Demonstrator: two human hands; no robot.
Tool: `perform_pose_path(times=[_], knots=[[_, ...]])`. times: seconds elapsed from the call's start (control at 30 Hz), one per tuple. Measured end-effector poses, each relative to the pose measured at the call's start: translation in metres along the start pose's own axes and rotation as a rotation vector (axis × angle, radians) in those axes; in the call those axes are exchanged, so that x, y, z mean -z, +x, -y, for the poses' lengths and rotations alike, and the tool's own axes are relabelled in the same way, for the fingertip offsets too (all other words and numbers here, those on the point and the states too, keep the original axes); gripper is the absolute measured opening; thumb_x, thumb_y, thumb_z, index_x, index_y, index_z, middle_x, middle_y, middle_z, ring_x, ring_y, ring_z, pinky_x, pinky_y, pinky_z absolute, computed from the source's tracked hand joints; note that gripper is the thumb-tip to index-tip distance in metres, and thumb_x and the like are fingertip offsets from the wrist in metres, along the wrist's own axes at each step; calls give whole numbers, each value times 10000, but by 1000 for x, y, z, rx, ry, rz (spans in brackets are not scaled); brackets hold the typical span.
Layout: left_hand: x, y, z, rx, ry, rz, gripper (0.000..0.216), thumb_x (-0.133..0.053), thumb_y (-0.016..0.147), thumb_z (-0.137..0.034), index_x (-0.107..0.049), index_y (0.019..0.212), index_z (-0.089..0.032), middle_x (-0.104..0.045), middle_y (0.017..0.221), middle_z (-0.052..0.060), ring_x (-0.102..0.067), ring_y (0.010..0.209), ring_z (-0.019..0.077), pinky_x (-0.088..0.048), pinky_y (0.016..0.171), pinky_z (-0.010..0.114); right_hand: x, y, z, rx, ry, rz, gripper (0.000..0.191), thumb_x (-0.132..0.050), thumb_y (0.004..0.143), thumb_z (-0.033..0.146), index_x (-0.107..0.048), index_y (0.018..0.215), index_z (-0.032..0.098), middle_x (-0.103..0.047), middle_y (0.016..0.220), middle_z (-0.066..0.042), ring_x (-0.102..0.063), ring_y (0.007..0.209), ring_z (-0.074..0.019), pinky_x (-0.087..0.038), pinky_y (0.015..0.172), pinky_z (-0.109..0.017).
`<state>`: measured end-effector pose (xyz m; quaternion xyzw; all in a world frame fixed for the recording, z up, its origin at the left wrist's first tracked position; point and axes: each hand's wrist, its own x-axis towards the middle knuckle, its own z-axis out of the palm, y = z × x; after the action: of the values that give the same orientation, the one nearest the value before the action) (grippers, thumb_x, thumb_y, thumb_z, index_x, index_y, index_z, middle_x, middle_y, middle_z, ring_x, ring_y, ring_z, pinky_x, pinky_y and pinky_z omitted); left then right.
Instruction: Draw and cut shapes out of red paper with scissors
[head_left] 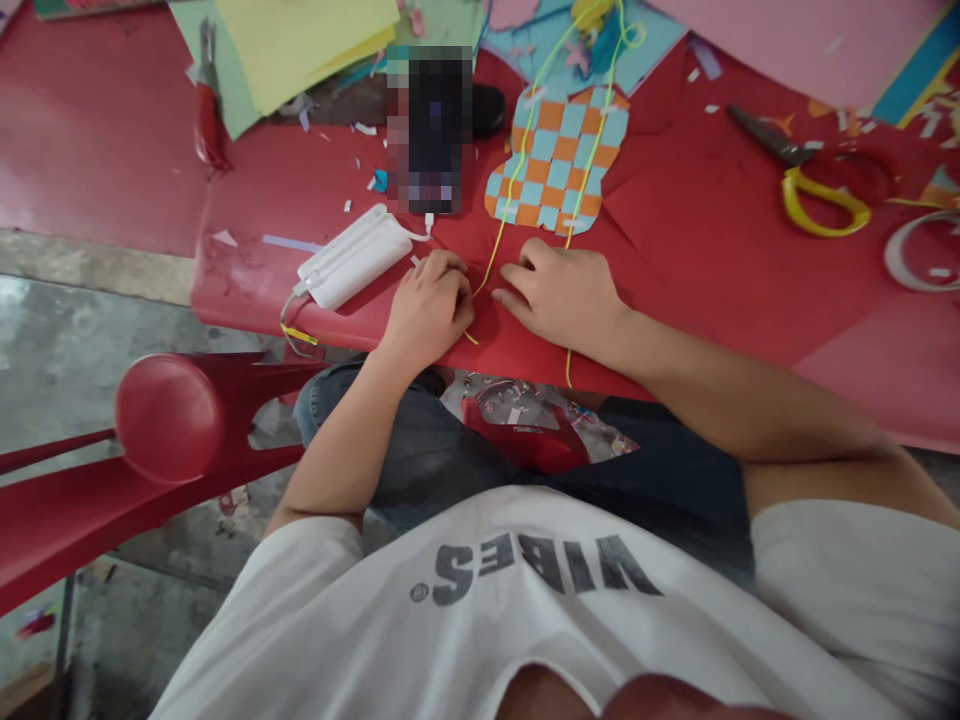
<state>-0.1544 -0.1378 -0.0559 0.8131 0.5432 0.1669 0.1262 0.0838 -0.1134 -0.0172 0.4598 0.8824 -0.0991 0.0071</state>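
Note:
My left hand (429,305) rests on the red table (712,260) near its front edge, fingers curled in, pinching a thin yellow string (491,262). My right hand (559,290) lies just to the right of it, fingers bent and pressed to the table beside a second run of the yellow string (568,362). Both strings lead up to a woven orange-and-blue paper piece (556,160) lying just beyond the hands.
A white power bank (352,256) with a cable lies left of my hands, a phone (435,130) behind it. Yellow-handled scissors (806,170) sit far right, red-handled pliers (206,110) far left. Coloured paper sheets (300,45) and scraps cover the back. A red stool (169,420) stands lower left.

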Motion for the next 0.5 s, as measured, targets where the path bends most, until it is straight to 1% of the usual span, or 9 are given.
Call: perform_pose_path(times=[0.13,0.27,0.5], knots=[[2,-2,0,-3,-53,-17,77,-693,923,-147,-682,972,-206,-723,1308,141,-720,1204,339,-577,1059,508,1,1,-2,9,5,-12,506,-418,1177,461,-799,1321,161,-710,1337,-190,-612,933,-277,-249,714,-392],[2,-2,3,2,-94,-28,102,-688,891,-134,-675,959,-209,-720,1275,145,-732,1150,332,-596,1012,501,1,1,-3,22,3,-4,530,-391,1183,469,-800,1314,159,-715,1330,-189,-617,926,-277,-236,706,-393],[3,-4,1,-1,-64,-17,107,-726,888,-162,-689,973,-215,-727,1262,139,-725,1177,350,-577,1000,519,2,2,-4,37,-1,-7,534,-389,1185,465,-803,1288,143,-718,1308,-191,-624,924,-279,-214,692,-394]])
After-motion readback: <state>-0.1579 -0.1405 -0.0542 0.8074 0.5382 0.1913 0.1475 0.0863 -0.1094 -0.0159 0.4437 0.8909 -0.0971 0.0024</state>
